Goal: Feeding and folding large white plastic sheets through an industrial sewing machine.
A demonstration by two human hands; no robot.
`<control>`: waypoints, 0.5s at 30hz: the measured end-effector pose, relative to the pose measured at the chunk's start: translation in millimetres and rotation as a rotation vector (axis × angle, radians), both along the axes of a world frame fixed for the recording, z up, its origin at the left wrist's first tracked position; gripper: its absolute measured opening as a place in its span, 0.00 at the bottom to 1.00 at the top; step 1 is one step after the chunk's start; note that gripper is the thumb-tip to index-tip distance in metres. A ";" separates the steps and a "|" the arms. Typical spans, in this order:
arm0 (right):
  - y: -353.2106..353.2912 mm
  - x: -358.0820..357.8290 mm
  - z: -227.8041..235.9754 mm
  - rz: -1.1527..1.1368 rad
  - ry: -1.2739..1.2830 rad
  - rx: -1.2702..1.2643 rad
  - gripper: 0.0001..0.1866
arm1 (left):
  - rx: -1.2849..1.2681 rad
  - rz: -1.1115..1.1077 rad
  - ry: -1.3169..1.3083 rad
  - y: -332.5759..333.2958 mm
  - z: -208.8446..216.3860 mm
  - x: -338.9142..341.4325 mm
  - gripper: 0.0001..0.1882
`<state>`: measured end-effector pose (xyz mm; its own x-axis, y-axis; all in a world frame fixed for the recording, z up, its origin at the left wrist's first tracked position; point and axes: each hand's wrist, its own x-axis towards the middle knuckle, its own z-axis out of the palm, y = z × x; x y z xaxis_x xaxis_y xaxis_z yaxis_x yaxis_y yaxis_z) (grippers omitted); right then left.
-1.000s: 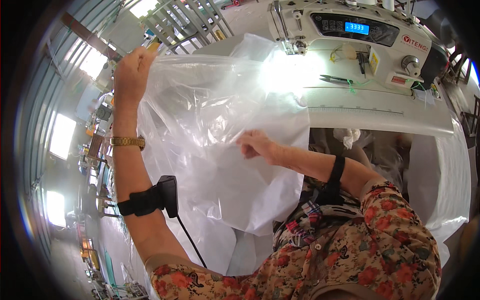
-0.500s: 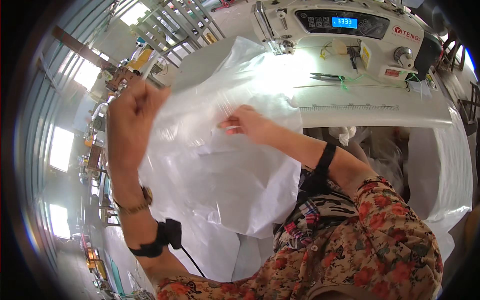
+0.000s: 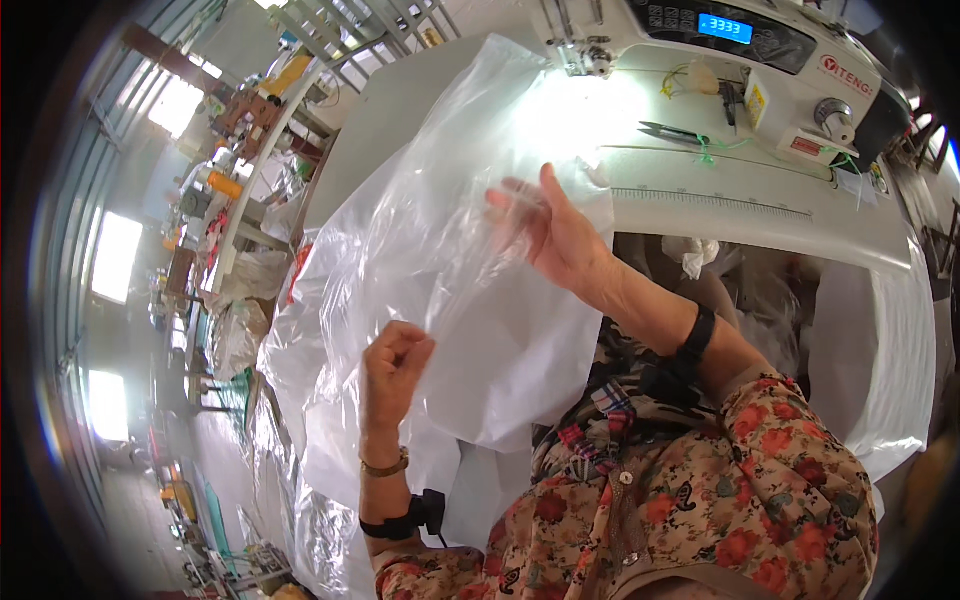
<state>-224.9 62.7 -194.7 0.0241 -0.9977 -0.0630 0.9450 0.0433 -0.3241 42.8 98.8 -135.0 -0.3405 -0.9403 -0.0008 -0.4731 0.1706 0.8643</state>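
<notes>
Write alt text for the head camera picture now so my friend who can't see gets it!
A person's two bare hands handle clear plastic sheeting beside a sewing machine: the left hand with curled fingers, the right hand open, its fingers blurred. Bright light glares on the pale table under the machine's needle end.

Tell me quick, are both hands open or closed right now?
Left hand: closed; can't tell whether it's pinching the plastic sheet.
Right hand: open, partly blurred.
</notes>
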 end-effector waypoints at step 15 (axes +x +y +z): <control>110.1 36.2 -32.9 0.721 0.518 -0.151 0.12 | -0.452 0.027 -0.491 15.5 -29.0 -15.8 0.26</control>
